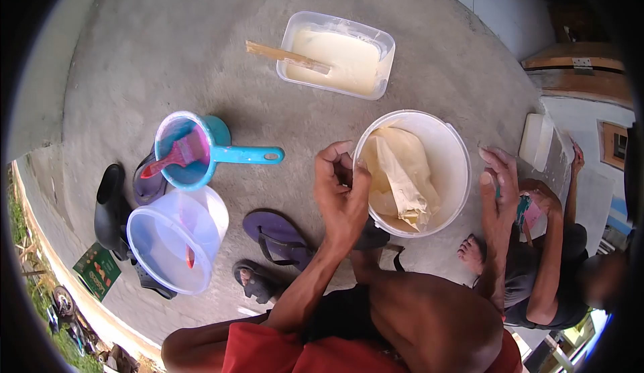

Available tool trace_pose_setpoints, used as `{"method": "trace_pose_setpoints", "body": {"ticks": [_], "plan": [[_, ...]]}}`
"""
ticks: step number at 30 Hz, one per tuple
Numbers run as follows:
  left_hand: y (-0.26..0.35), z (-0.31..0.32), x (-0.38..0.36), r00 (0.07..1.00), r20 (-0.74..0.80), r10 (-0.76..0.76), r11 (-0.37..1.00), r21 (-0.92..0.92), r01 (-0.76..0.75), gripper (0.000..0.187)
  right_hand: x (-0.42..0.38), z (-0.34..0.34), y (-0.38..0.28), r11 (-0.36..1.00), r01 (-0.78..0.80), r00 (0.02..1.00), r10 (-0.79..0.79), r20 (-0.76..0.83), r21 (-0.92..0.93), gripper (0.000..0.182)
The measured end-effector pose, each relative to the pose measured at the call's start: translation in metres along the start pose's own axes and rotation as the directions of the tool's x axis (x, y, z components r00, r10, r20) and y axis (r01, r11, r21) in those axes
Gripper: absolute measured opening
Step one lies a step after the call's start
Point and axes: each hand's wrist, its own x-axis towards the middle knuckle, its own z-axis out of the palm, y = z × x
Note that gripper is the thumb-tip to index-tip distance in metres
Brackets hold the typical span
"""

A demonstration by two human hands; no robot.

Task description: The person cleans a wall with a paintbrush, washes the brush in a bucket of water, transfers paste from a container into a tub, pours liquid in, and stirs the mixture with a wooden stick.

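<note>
A round white bucket (458, 165) stands on the concrete floor in front of me, holding a crumpled cream-coloured plastic bag (402, 172). My left hand (341, 192) is at its left rim, fingers curled outside and the thumb overlapping the edge. On the other side, my right hand (498, 195) is open, held a little apart from the bucket with its fingers pointing up. Beyond the bucket lies a clear rectangular tub (386, 81) of thick cream-coloured liquid. A flat wooden stick (282, 54) rests in that liquid and sticks out over the left side.
To the left, a blue dipper (248, 154) holds a pink-smeared brush (176, 156), beside a translucent bucket (144, 239). Dark sandals (278, 235) and a green box (96, 270) lie nearby. Another person (543, 265) sits close on my right, holding something pink and green.
</note>
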Motion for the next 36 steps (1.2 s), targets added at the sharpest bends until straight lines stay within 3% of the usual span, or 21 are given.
{"method": "trace_pose_setpoints", "body": {"ticks": [1, 2, 3, 4, 6, 10, 14, 18, 21, 23, 24, 25, 26, 27, 28, 29, 31, 33, 34, 35, 36], "plan": [[-0.001, -0.001, -0.002, 1.0, 0.005, 0.009, 1.0, 0.0, -0.009, 0.035, -0.005, 0.007, 0.004, 1.0, 0.003, 1.0, -0.003, -0.01, 0.002, 0.029], [-0.002, -0.001, -0.004, 1.0, 0.022, 0.015, 0.999, 0.029, -0.015, 0.035, -0.01, 0.017, 0.008, 0.924, -0.258, 0.965, 0.232, 0.122, 0.281, 0.029], [-0.002, 0.001, -0.004, 0.999, 0.042, 0.024, 0.998, 0.055, -0.026, 0.035, -0.012, 0.024, 0.014, 0.713, -0.498, 0.867, 0.396, 0.304, 0.494, 0.03], [0.001, 0.003, -0.005, 0.998, 0.057, 0.034, 0.998, 0.047, -0.037, 0.035, -0.014, 0.025, 0.019, 0.716, -0.489, 0.872, 0.397, 0.286, 0.498, 0.03], [0.009, 0.008, -0.007, 0.994, 0.106, 0.01, 0.985, 0.17, -0.028, 0.034, -0.016, 0.024, 0.03, 0.768, -0.579, 0.805, 0.486, 0.34, 0.273, 0.029], [0.016, 0.037, -0.005, 0.974, 0.217, -0.058, 0.974, 0.226, 0.008, 0.034, -0.004, 0.012, 0.055, 0.768, -0.508, 0.862, 0.457, 0.221, 0.391, 0.031], [0.002, 0.09, -0.004, 0.953, 0.295, 0.073, 0.96, 0.237, -0.147, 0.042, 0.023, -0.031, 0.1, 0.762, -0.474, 0.878, 0.449, 0.166, 0.442, 0.035], [-0.034, 0.141, -0.003, 0.957, 0.289, 0.031, 0.985, 0.154, -0.079, 0.047, 0.046, -0.055, 0.153, 0.8, -0.472, 0.879, 0.463, 0.119, 0.372, 0.036], [-0.055, 0.171, 0.001, 0.93, 0.332, 0.159, 0.971, 0.118, -0.208, 0.048, 0.059, -0.057, 0.174, 0.859, -0.43, 0.901, 0.429, 0.067, 0.277, 0.038], [-0.064, 0.186, 0.0, 0.92, 0.322, 0.225, 0.953, 0.124, -0.277, 0.048, 0.062, -0.055, 0.197, 0.874, -0.472, 0.88, 0.474, 0.011, 0.114, 0.038], [-0.063, 0.188, 0.001, 0.927, 0.3, 0.223, 0.952, 0.139, -0.274, 0.048, 0.06, -0.056, 0.213, 0.88, -0.448, 0.892, 0.451, 0.017, 0.155, 0.037], [-0.06, 0.184, -0.001, 0.917, 0.363, 0.164, 0.972, 0.098, -0.213, 0.048, 0.063, -0.062, 0.183, 0.892, -0.45, 0.89, 0.452, 0.059, -0.038, 0.035], [-0.059, 0.177, 0.001, 0.906, 0.407, 0.117, 0.985, 0.067, -0.157, 0.049, 0.061, -0.073, 0.193, 0.911, -0.362, 0.921, 0.382, 0.077, -0.196, 0.035], [-0.065, 0.175, -0.001, 0.9, 0.433, 0.05, 0.999, -0.037, -0.038, 0.047, 0.06, -0.083, 0.188, 0.851, -0.326, 0.936, 0.351, -0.016, -0.411, 0.038], [-0.054, 0.155, -0.007, 0.907, 0.414, 0.077, 0.997, -0.055, -0.06, 0.046, 0.055, -0.088, 0.164, 0.873, -0.27, 0.959, 0.208, -0.19, -0.405, 0.04], [-0.047, 0.146, -0.008, 0.907, 0.412, 0.089, 0.996, -0.048, -0.076, 0.045, 0.056, -0.085, 0.146, 0.894, -0.24, 0.927, 0.096, -0.363, -0.378, 0.042], [-0.039, 0.102, -0.014, 0.92, 0.389, 0.043, 0.993, 0.084, -0.082, 0.044, 0.048, -0.055, 0.032, 0.975, -0.217, 0.883, 0.18, -0.433, -0.037, 0.04], [-0.029, 0.055, -0.036, 0.916, 0.4, -0.015, 0.97, 0.229, -0.084, 0.039, 0.035, -0.016, -0.026, 0.957, -0.063, 0.951, 0.144, -0.273, 0.285, 0.037], [-0.022, 0.026, -0.05, 0.923, 0.384, -0.016, 0.954, 0.281, -0.1, 0.036, 0.033, 0.003, -0.039, 0.919, -0.004, 0.999, 0.019, -0.034, 0.395, 0.036], [-0.001, -0.005, -0.062, 0.93, 0.364, -0.044, 0.947, 0.312, -0.077, 0.031, 0.032, 0.024, -0.053, 0.862, 0.029, 0.972, -0.142, 0.186, 0.506, 0.035], [0.023, -0.038, -0.076, 0.936, 0.344, -0.07, 0.939, 0.339, -0.054, 0.027, 0.029, 0.048, -0.084, 0.829, -0.018, 0.934, -0.186, 0.306, 0.56, 0.029]]}}
